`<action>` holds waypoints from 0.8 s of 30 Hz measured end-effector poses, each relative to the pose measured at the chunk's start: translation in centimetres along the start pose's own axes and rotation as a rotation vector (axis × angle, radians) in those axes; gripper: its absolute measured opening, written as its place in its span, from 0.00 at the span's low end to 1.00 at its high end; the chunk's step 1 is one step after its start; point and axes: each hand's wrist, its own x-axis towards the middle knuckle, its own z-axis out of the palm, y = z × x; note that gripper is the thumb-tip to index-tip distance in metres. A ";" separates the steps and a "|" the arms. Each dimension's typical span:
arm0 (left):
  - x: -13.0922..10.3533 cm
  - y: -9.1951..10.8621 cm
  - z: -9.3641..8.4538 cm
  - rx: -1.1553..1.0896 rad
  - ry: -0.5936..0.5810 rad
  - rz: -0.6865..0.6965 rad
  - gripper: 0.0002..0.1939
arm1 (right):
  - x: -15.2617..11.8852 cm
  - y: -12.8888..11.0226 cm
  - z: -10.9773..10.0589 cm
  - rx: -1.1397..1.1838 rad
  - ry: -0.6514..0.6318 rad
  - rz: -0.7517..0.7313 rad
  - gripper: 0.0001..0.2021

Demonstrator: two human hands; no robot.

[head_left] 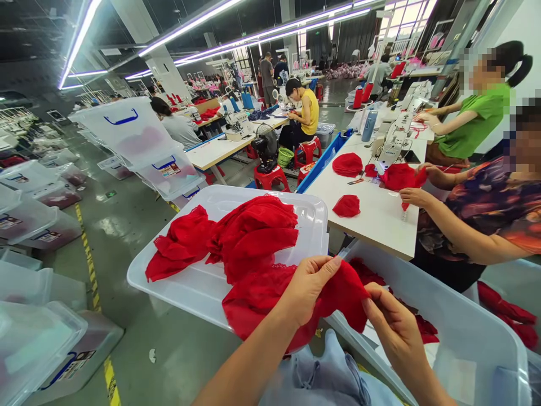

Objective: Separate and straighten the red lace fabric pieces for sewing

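Cloth [344, 296], red and lace-edged, spans the left hand [310, 282] and right hand [391, 324], each pinching it between thumb and fingers. Beyond the left, red pieces [257, 225] lie on a plastic lid [313, 217]; below the right stands an open bin [477, 330].

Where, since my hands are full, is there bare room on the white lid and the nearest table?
White lid: between the left red bundle and the held fabric, and right of the middle bundle. Table: near end, right of the nearer red piece. Crowded around the sewing machine.
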 end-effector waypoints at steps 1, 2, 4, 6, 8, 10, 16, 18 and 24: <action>0.1 -0.1 -0.1 0.051 0.012 0.020 0.24 | -0.1 -0.2 -0.1 -0.018 -0.015 -0.018 0.14; 0.2 -0.2 -0.3 0.102 0.038 0.056 0.24 | -0.2 -0.4 -0.2 -0.048 -0.037 -0.048 0.15; 0.7 -0.5 -0.6 0.221 0.099 0.165 0.25 | -0.4 -1.1 -0.2 -0.129 -0.114 -0.149 0.16; 1.2 -0.9 -0.7 0.340 0.145 0.269 0.28 | -0.7 -2.0 0.2 -0.207 -0.213 -0.265 0.16; 1.7 -1.2 -0.7 0.419 0.155 0.315 0.28 | -1.0 -2.9 0.7 -0.243 -0.273 -0.334 0.16; 2.2 -1.6 -0.5 0.446 0.141 0.311 0.29 | -1.4 -3.7 1.1 -0.239 -0.287 -0.346 0.15; 2.5 -1.8 -0.7 0.218 0.124 0.161 0.29 | -1.5 -2.6 0.9 0.007 -0.271 -0.178 0.17; 1.8 -1.2 -1.0 0.128 0.099 0.077 0.29 | -1.3 -1.6 0.5 0.154 -0.172 -0.015 0.16; -0.5 0.3 -0.8 0.152 -0.125 -0.058 0.22 | -0.9 -1.5 -0.8 0.260 0.014 0.191 0.16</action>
